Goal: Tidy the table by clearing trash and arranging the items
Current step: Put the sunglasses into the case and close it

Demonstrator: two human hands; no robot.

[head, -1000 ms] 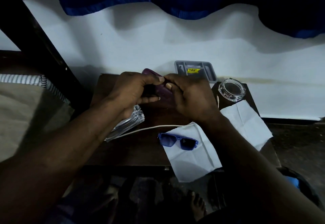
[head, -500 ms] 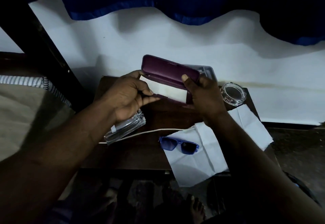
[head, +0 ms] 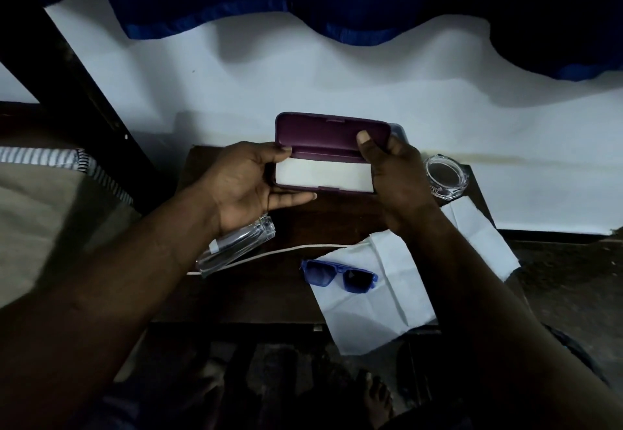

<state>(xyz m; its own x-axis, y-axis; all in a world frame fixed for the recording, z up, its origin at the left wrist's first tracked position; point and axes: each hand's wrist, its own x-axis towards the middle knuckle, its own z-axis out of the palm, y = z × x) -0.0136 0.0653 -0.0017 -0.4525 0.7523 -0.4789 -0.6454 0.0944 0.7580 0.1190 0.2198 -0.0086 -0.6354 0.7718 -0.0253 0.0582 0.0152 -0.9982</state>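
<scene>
Case [head: 332, 136], maroon, 1, lid up, white lining, above worktop [head: 263, 294] | left hand [head: 247, 186] and right hand [head: 396, 176] grasp its ends | sunglasses [head: 338, 276], blue, 1, on white paper [head: 371, 298] | glass ashtray [head: 445, 176], 1 | clear case [head: 236, 249], 1 | white wall, blue curtain.

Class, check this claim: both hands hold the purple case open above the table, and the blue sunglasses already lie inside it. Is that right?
Not quite. The head view shows the left hand and right hand holding the purple case open, but the blue sunglasses lie on the white paper on the table, not inside it.
</scene>
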